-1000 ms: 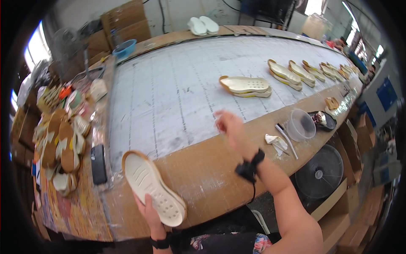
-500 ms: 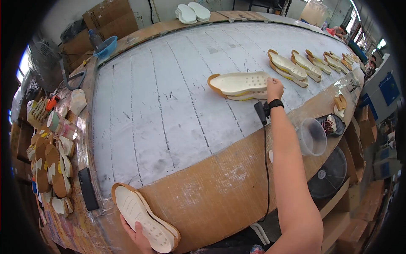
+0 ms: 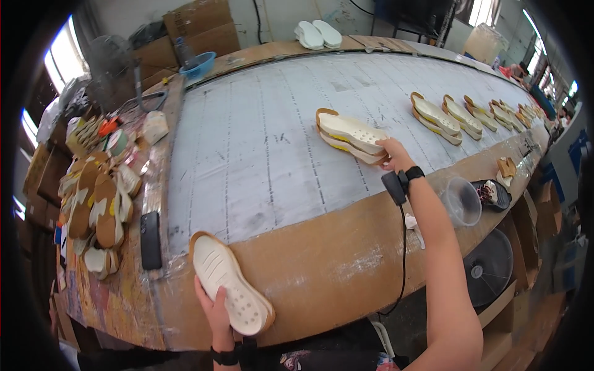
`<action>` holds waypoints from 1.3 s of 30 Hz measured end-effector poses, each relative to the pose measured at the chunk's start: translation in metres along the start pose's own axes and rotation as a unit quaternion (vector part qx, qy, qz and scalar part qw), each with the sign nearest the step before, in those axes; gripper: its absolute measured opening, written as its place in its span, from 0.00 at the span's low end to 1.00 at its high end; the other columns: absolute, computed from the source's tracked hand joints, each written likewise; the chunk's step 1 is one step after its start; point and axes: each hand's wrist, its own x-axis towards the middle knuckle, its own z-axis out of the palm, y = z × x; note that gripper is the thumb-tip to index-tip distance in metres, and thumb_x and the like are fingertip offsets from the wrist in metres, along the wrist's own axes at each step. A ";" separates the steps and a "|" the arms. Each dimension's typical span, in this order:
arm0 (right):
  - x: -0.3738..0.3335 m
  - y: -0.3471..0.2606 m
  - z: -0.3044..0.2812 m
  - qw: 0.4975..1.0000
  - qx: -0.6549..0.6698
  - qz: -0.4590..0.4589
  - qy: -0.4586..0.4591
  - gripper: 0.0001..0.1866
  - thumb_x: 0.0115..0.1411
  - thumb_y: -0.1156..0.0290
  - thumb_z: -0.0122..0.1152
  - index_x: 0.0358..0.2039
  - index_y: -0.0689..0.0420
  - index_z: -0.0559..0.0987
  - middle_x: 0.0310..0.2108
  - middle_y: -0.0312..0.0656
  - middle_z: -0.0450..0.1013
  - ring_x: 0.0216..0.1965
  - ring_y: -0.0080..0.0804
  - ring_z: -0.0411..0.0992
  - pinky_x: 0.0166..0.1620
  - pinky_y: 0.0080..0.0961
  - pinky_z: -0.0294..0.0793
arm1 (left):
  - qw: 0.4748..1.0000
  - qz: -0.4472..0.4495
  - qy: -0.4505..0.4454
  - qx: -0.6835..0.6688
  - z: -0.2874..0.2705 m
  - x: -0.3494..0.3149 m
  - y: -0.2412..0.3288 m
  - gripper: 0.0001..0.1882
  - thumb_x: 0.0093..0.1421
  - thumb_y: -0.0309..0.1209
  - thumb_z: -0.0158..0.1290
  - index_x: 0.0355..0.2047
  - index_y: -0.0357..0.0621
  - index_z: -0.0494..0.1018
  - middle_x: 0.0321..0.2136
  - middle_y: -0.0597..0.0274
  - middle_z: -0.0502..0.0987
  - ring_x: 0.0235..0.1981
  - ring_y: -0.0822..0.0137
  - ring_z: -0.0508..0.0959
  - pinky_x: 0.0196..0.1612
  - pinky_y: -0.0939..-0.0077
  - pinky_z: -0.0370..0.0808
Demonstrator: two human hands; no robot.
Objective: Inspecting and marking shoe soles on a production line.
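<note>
- The right hand (image 3: 394,156) reaches out over the worktop (image 3: 328,260) and pinches the near, toe end of the cream sole pair (image 3: 351,131), probably because that end lies closest to the arm.
- This pair extends away to that hand's left, one sole overlapping the other; whether it is lifted off the white surface (image 3: 247,173) is hard to tell.
- The left hand (image 3: 216,312) holds the tan-edged sole (image 3: 223,278), thumb across its face and fingers along its left side, a grip that likely steadies it; its underside is hidden.
- Beyond the right hand and to its right, a row of soles (image 3: 436,117) runs off at similar slants, seemingly spaced so each can be picked up separately.
- Just right of the right forearm stands the clear tub (image 3: 463,203), near the worktop's edge, presumably within easy reach.
- Left of the left hand, the phone (image 3: 150,241) lies beside a heap of soles (image 3: 99,204), apparently out of the way.
</note>
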 end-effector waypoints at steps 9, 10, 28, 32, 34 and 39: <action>-0.206 0.059 0.059 0.841 0.297 0.196 -0.407 0.22 0.56 0.69 0.46 0.52 0.57 0.63 0.48 0.46 0.65 0.47 0.44 0.66 0.39 0.44 0.70 | 0.987 0.095 -0.101 -0.084 0.029 -0.039 0.119 0.21 0.59 0.22 0.42 0.54 0.31 0.58 0.54 0.55 0.61 0.55 0.64 0.62 0.54 0.71 0.61; -0.234 0.065 0.064 0.824 0.294 0.204 -0.439 0.22 0.56 0.68 0.46 0.52 0.57 0.62 0.49 0.46 0.65 0.47 0.43 0.66 0.41 0.44 0.70 | 0.984 0.095 -0.111 -0.106 0.030 -0.037 0.121 0.21 0.60 0.23 0.41 0.54 0.32 0.57 0.55 0.54 0.60 0.54 0.63 0.63 0.53 0.71 0.63; -0.340 0.107 0.055 0.858 0.190 0.165 -0.448 0.30 0.53 0.67 0.52 0.57 0.57 0.57 0.51 0.44 0.62 0.49 0.39 0.65 0.46 0.42 0.68 | 0.985 0.133 0.003 -0.113 0.026 -0.044 0.126 0.17 0.53 0.17 0.49 0.45 0.29 0.68 0.39 0.52 0.74 0.36 0.72 0.75 0.39 0.82 0.73; -0.348 0.106 0.057 0.848 0.213 0.197 -0.444 0.32 0.53 0.68 0.54 0.57 0.57 0.56 0.52 0.43 0.61 0.50 0.38 0.63 0.48 0.41 0.67 | 0.984 0.153 0.020 -0.084 0.037 -0.050 0.127 0.19 0.52 0.20 0.52 0.45 0.29 0.67 0.39 0.54 0.72 0.36 0.73 0.73 0.38 0.81 0.73; -0.351 0.107 0.058 0.841 0.226 0.210 -0.445 0.32 0.53 0.70 0.55 0.57 0.57 0.56 0.53 0.43 0.60 0.52 0.37 0.61 0.50 0.42 0.65 | 0.971 0.212 0.041 -0.101 0.046 -0.052 0.126 0.21 0.50 0.24 0.54 0.45 0.31 0.66 0.39 0.57 0.69 0.38 0.72 0.71 0.38 0.78 0.72; -0.357 0.105 0.065 0.852 0.207 0.191 -0.440 0.30 0.54 0.67 0.54 0.57 0.57 0.56 0.52 0.42 0.61 0.51 0.36 0.63 0.50 0.41 0.65 | 0.975 0.214 0.029 -0.060 0.044 -0.044 0.121 0.25 0.51 0.28 0.56 0.48 0.33 0.61 0.40 0.58 0.67 0.40 0.71 0.70 0.40 0.78 0.71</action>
